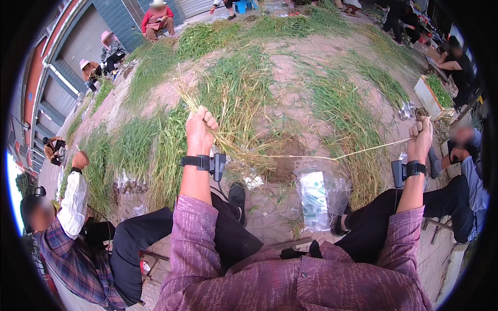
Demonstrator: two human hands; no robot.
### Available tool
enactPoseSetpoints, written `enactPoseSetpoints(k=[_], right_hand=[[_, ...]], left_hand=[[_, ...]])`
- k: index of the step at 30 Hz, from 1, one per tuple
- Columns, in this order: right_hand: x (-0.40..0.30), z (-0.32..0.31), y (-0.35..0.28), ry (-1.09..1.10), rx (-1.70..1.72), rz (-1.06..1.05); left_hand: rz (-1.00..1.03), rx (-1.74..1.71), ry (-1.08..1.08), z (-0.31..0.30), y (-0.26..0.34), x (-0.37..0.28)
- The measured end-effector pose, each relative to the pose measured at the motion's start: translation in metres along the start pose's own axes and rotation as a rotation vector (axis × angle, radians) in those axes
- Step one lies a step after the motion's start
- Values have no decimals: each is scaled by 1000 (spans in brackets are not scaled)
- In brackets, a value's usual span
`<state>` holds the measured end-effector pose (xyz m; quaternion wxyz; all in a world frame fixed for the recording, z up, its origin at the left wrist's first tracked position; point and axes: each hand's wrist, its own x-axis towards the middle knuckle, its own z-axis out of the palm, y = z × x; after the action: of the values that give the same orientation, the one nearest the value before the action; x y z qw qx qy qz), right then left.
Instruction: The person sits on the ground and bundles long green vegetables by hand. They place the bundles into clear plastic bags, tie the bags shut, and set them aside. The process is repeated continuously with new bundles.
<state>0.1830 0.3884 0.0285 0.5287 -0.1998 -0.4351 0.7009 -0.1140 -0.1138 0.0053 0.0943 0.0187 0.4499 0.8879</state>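
My left hand is raised and closed around a bunch of yellowed grass stalks, whose ends stick up past the fist and hang down on its right side. My right hand, held far out to the right, grips the end of a long pale stalk. That stalk stretches, slightly bent, across to the hanging bunch. A small brown clump shows just above my right fingers; whether I hold it cannot be made out. Below the stalk, clear plastic bags with green print lie on the paving.
Brown soil is heaped between my feet. Bundles of green grass cover the paving ahead, with more grass on the right. One co-worker sits close on my left, another on my right. A white box of greens stands farther right.
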Motion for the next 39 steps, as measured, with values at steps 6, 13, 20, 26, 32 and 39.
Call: enactPoseSetpoints(k=[6,13,20,26,32,39], right_hand=[[11,-30,-16,238,-338,-298],[-14,-20,11,-108,-534,-169],[-162,135,77,-675,-146,604],[-192,173,111,-662,51,747],[-187,168,126,-789,55,595],[-165,163,108,-971,-400,181]], left_hand=[[642,782,532,-47,21,17],[326,555,53,-8,8,-15],[-222,179,-457,82,-64,-66],[-273,130,-498,96,-95,-74],[-330,121,-507,93,-89,-76],[-386,265,-464,97,-93,-91]])
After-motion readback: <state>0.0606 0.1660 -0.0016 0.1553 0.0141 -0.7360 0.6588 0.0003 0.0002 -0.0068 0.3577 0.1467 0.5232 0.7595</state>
